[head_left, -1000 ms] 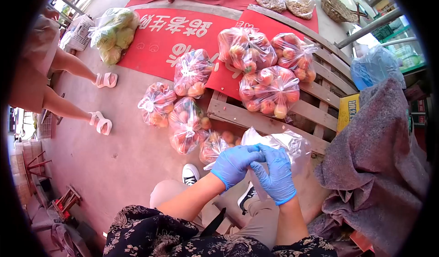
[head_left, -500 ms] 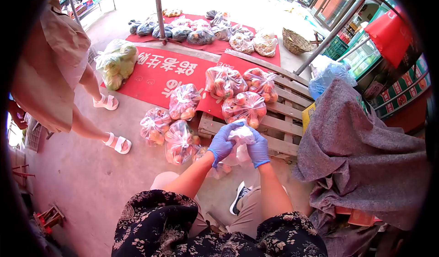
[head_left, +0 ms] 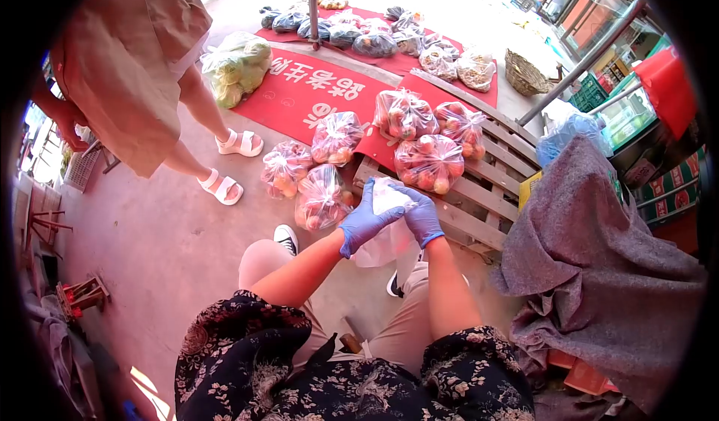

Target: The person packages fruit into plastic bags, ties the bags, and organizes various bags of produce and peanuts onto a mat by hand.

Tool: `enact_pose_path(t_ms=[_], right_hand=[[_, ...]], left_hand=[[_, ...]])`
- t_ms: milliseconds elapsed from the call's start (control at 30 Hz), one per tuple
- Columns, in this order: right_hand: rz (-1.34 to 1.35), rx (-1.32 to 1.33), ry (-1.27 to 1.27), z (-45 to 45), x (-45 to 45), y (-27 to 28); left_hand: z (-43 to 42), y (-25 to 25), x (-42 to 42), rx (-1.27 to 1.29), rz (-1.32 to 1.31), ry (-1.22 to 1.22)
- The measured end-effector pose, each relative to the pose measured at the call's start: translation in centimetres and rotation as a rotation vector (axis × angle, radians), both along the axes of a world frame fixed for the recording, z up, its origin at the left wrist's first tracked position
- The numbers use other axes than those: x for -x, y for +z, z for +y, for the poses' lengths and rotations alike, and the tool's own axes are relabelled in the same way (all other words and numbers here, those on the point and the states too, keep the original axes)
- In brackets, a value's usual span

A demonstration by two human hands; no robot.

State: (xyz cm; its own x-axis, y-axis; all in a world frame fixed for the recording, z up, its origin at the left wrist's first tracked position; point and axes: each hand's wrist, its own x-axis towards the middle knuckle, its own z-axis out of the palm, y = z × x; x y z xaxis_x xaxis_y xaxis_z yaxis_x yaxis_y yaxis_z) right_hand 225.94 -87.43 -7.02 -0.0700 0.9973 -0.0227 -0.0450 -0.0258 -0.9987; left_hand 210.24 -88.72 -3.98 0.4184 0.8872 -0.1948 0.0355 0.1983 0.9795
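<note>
My left hand (head_left: 365, 222), in a blue glove, grips one side of a thin white plastic bag (head_left: 383, 246). My right hand (head_left: 422, 217), gloved alike, pinches the bag's other side near its top. The bag hangs limp and crumpled between both hands, above my knees. Just beyond my hands, tied clear bags of red and yellow round fruit stand on the ground, among them a fruit bag (head_left: 320, 198). Another fruit bag (head_left: 429, 165) rests on the wooden pallet (head_left: 500, 172) ahead.
A person in a tan garment (head_left: 142, 61) stands at left. Red banners (head_left: 299, 110) bear a bag of green vegetables (head_left: 238, 73) and several dark bags (head_left: 373, 44). A wicker basket (head_left: 526, 74), metal pole (head_left: 584, 60) and grey cloth (head_left: 592, 249) are at right.
The view has turned left, so the surroundings appear farther right. The white bag, bunched up before, now hangs lower and looser between my hands.
</note>
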Motion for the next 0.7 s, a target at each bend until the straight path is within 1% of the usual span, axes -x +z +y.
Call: enact_pose_path(t_ms=[67,100,133,200,233,300,333,367,400,433,467,533,567,600,667,700], right_hand=[[-0.063,-0.057,0.059,1.2,0.4,0.1],[-0.093,-0.074,0.089,1.1,1.0,0.5],[-0.098,-0.083,0.072,1.2,1.7,0.2],[-0.108,-0.121,0.039,2.1,3.3,-0.5],[0.060,0.027,0.100,2.2,3.8,0.8],[0.139,0.078,0.169,2.4,3.5,0.7],[0.180,0.104,0.203,2.5,3.6,1.5],[0.313,0.178,0.216,2.7,4.1,2.5],[0.375,0.150,0.216,3.1,4.3,2.3],[0.413,0.180,0.182,3.3,4.8,2.4],[0.450,0.211,0.142,3.3,5.3,2.6],[0.598,0.197,0.030,4.5,5.3,1.4],[0.610,0.142,-0.043,5.1,4.8,0.5],[0.497,0.149,-0.144,5.5,4.1,0.5],[0.565,0.181,-0.252,6.3,2.5,-0.1],[0.612,0.218,-0.270,6.4,2.0,-0.2]], left_hand=[[1.9,-0.7,0.4,0.223,-0.163,0.106],[2.7,-0.6,0.8,0.234,-0.274,0.049],[3.9,-2.7,0.7,0.174,-0.451,-0.010],[5.1,-4.1,1.2,0.224,-0.576,-0.020],[5.4,-4.3,1.5,0.264,-0.596,-0.012],[6.1,-4.8,2.0,0.345,-0.637,0.003],[6.4,-4.6,2.2,0.416,-0.588,0.043],[6.6,-4.5,2.5,0.362,-0.567,0.088],[7.0,-4.3,2.8,0.297,-0.545,0.130],[6.9,-3.7,3.1,0.330,-0.477,0.243],[7.5,-3.9,3.4,0.245,-0.424,0.315],[9.1,-4.6,3.9,0.095,-0.308,0.441],[10.3,-4.3,4.9,0.021,-0.312,0.522],[12.0,-3.6,6.5,-0.058,-0.319,0.598],[14.3,-2.4,9.3,-0.169,-0.389,0.741],[14.8,-2.2,10.7,-0.136,-0.414,0.776]])
